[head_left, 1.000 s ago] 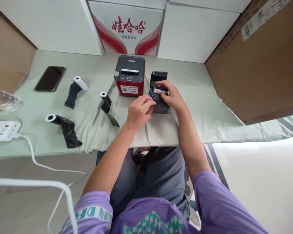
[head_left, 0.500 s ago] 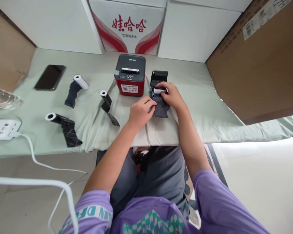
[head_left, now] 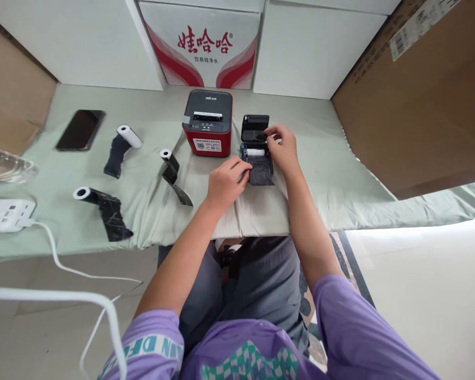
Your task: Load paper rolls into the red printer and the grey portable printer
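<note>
The small printer point(head_left: 257, 146) lies between the right grip point(head_left: 267, 135), pinching its raised lid point(head_left: 255, 125), and the left grip point(head_left: 249, 169), touching its edge, hold unclear.

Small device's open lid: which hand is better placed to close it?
Right hand, likely: its fingers are at the open lid, while the left hand is lower, at the dark paper strip.

The right hand point(head_left: 283, 149) hides part of the lid point(head_left: 255, 123) — fine print on the label point(head_left: 207, 145) is too small to read, the power strip point(head_left: 6, 215) cut by the left edge.
</note>
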A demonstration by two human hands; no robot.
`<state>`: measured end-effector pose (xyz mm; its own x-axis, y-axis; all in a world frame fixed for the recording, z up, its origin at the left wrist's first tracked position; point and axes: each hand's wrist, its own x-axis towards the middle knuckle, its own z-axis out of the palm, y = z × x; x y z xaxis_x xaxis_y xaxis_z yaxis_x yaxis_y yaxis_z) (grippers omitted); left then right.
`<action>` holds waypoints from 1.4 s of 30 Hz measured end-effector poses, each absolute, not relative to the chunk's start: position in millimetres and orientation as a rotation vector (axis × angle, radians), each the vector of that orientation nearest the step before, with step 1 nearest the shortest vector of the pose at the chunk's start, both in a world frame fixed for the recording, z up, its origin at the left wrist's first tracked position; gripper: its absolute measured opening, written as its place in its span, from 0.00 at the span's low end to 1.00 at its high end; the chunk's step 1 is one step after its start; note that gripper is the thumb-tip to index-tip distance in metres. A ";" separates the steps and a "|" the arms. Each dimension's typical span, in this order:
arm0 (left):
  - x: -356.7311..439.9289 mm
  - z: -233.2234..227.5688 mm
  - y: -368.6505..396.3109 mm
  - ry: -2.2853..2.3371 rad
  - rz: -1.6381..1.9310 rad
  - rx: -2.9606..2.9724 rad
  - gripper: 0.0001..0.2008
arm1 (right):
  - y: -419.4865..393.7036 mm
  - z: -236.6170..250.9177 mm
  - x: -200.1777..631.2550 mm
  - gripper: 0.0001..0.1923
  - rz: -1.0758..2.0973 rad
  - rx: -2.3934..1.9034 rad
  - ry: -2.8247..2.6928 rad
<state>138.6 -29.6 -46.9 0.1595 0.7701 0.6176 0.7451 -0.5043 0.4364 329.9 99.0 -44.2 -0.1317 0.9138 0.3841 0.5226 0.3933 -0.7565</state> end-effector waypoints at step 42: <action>135.8 -73.7 -7.8 1.626 1.098 1.985 0.33 | 98.8 -55.2 338.0 0.31 1.342 -1.115 -1.493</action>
